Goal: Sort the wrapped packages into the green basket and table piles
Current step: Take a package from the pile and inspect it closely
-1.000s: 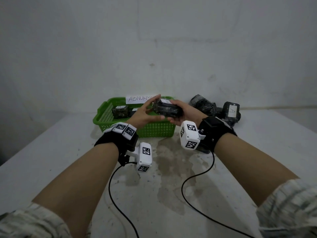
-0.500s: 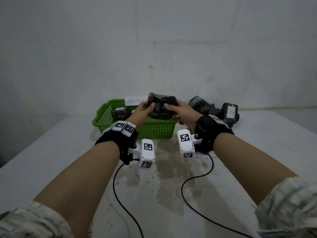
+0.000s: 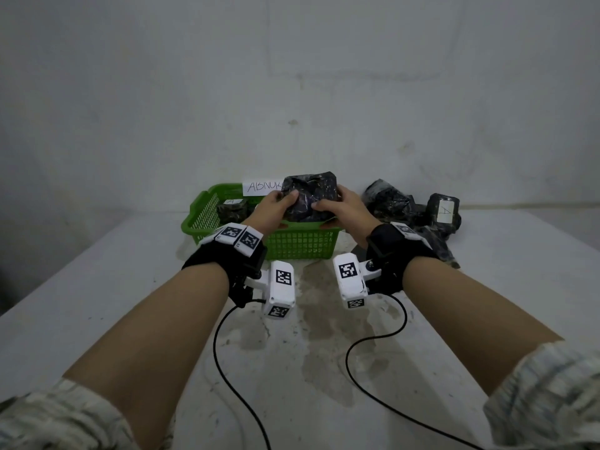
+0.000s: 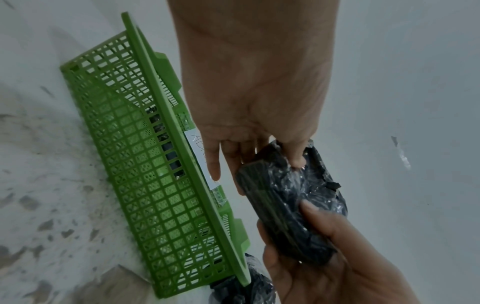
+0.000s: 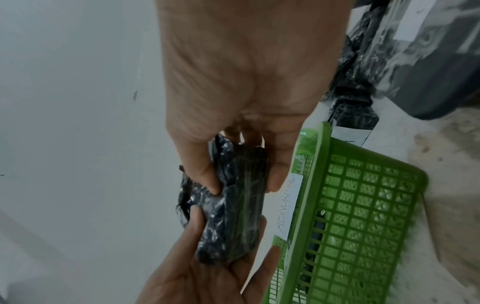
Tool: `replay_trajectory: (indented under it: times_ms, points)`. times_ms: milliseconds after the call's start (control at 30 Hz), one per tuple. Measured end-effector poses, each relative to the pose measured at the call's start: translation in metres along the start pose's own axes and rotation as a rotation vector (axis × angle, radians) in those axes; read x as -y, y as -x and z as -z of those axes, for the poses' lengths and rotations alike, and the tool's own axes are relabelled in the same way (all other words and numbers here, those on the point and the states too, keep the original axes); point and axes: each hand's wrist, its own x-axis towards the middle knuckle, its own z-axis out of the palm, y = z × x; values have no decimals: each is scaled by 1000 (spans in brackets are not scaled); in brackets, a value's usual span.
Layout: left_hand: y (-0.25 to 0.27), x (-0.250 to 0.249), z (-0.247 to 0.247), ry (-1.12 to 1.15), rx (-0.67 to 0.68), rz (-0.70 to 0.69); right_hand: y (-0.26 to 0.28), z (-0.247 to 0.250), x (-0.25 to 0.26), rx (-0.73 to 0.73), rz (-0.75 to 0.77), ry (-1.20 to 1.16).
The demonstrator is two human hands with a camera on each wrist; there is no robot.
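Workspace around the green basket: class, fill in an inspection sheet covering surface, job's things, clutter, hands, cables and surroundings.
Surface: pale table, stained and speckled in the middle.
Job's things: green basket with a handwritten paper label, at least one wrapped package inside; held black package above the basket; pile of packages on the table right of the basket.
Clutter: nothing seen.
Hands: left hand and right hand both grip the held black package.
Cables: two black cables run from the wrist cameras across the table.
Surroundings: bare grey wall.

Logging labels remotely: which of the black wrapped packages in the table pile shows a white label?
The package at the pile's far right end: its white label, marked "A", faces the camera. The other pile packages show only crinkled black wrap.
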Motion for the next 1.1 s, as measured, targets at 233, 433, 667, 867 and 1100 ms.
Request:
replay_trajectory:
  times_ms: [233, 433, 667, 867, 1100]
  points:
    - [8, 4, -2, 118, 49, 31, 0, 8, -2, 52, -49, -13]
    - [11, 2, -5, 73, 66, 17, 1, 7, -6, 31, -32, -9]
    - [16, 10, -7, 95, 79, -2, 3, 5, -4, 66, 17, -50]
    - [17, 3, -13, 73, 103, -10, 0, 4, -2, -62, 53, -107]
    - [12, 1, -14, 242, -69, -59, 1, 5, 4, 15, -39, -163]
